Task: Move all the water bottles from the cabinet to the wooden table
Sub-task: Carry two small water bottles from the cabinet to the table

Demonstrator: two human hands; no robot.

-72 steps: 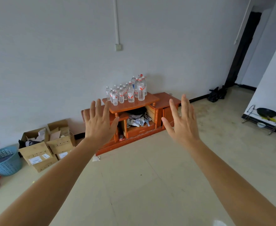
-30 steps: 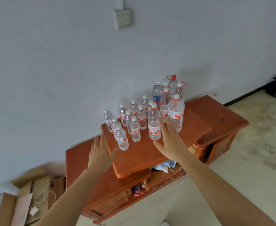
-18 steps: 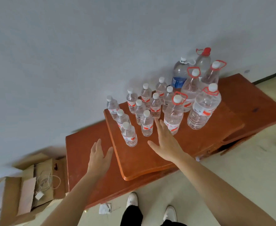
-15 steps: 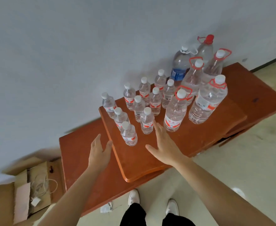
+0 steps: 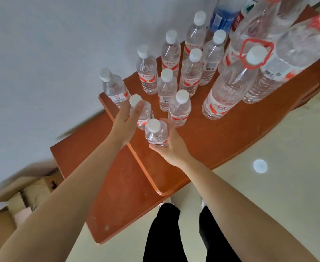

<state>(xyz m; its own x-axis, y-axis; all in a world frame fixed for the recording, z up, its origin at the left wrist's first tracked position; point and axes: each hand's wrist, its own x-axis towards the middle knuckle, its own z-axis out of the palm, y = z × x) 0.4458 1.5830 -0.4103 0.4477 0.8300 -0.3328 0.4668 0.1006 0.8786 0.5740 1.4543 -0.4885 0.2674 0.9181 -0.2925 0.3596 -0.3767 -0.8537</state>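
Note:
Several clear water bottles with white caps and red labels stand on the raised top of the orange-red wooden cabinet. My right hand is closed round a small bottle at the front of the group. My left hand lies with its fingers straight against the left side of the neighbouring small bottle, not closed round it. Behind them stand more small bottles. Large bottles with red carry rings are at the right, and a blue-labelled bottle is at the back.
The cabinet stands against a white wall, with a lower side surface to the left. Cardboard boxes sit on the floor at lower left. My legs in black trousers stand on the pale tiled floor just in front of the cabinet.
I have come closer and leaned over the cabinet. My right hand closed round the front small bottle. My left hand rose from the lower surface to the neighbouring bottle.

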